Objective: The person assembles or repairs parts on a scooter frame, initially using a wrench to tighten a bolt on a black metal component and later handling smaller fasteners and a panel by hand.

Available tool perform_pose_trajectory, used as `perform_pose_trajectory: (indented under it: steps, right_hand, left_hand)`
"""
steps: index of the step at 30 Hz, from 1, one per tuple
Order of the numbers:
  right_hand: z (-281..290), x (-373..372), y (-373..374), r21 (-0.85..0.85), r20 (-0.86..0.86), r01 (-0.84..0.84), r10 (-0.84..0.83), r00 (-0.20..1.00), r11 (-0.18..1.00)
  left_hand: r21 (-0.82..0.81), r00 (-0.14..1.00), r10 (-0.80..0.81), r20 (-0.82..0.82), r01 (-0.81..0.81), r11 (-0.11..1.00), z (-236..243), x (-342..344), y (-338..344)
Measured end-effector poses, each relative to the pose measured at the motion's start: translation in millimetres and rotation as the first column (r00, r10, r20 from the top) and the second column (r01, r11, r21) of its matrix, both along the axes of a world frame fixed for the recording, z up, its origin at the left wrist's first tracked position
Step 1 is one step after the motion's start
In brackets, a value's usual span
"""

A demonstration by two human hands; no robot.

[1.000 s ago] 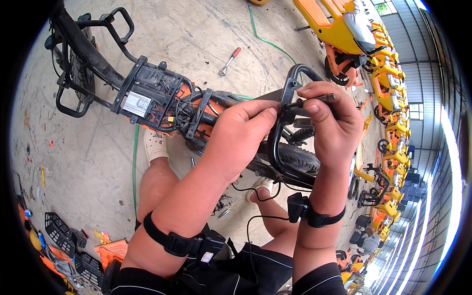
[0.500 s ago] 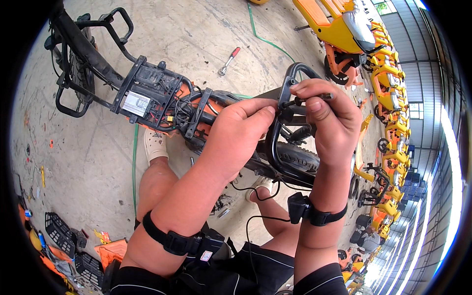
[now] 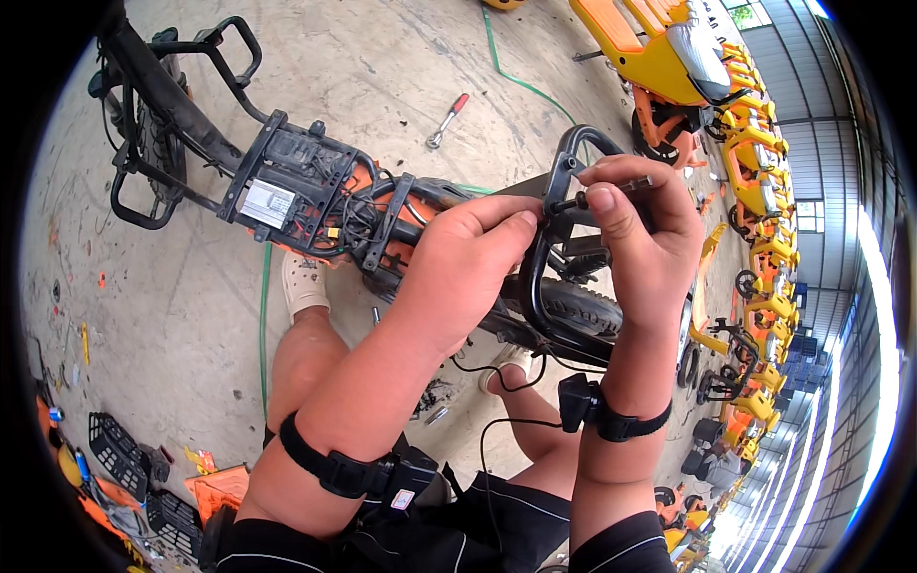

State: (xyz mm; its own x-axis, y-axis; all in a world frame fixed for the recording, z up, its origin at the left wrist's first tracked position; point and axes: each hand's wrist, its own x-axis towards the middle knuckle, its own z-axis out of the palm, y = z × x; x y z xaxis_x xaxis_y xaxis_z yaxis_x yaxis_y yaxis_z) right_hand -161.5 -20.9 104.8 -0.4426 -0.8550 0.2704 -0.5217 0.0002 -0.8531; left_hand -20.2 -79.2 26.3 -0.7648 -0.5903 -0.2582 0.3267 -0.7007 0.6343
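A stripped-down scooter frame (image 3: 250, 177) lies across in front of me, with a black tube rack (image 3: 531, 291) at its right end. My right hand (image 3: 651, 244) pinches a thin dark rod-shaped tool (image 3: 637, 183) between thumb and fingers. The tool's tip meets a dark bolt (image 3: 570, 203) at the rack's upper bracket. On the other side of that bracket, my left hand (image 3: 478, 250) is closed, thumb against forefinger, at the tube; whatever it pinches is hidden. Loose wires and a silver-labelled box (image 3: 268, 202) sit exposed on the frame.
A red-handled ratchet wrench (image 3: 447, 121) lies on the concrete beyond the frame. Yellow scooters (image 3: 764, 181) stand in a row at right. Black grilles (image 3: 119, 449) and orange panels (image 3: 222, 492) lie at lower left. A black cable (image 3: 506, 420) hangs by my right forearm.
My right thumb and fingers have shifted slightly on the rod-shaped tool, the thumb moving up and left. My left hand keeps its pinch at the bracket.
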Motion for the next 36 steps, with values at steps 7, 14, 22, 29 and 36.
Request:
perform_pose_trajectory:
  steps: [7, 14, 22, 29, 36]
  right_hand:
    - [-0.7, 0.6, -0.9, -0.091, 0.067, -0.045, 0.051, 0.996, 0.995]
    - [6.2, -0.8, 2.3, -0.010, 0.025, -0.124, 0.125, 0.992, 0.992]
    - [5.3, 0.0, 2.1, 0.010, 0.072, -0.069, 0.068, 0.995, 0.998]
    - [3.5, 0.7, 2.2, -0.033, 0.100, -0.049, 0.052, 0.994, 0.998]
    - [9.1, 4.8, 1.5, -0.028, 0.136, -0.111, 0.113, 0.984, 0.993]
  left_hand:
    - [-0.011, 1.000, 0.001, 0.008, -0.001, 1.000, -0.1, 0.1, 0.3]
    - [-0.006, 1.000, 0.018, 0.010, -0.018, 1.000, -0.1, -2.2, 1.0]
    - [0.014, 1.000, 0.019, -0.007, -0.019, 1.000, 1.4, -1.7, 0.7]
    - [0.012, 1.000, 0.026, -0.007, -0.026, 1.000, 1.5, -2.0, 1.3]
    - [0.022, 0.999, 0.033, -0.009, -0.033, 0.999, 0.4, -2.3, 2.1]
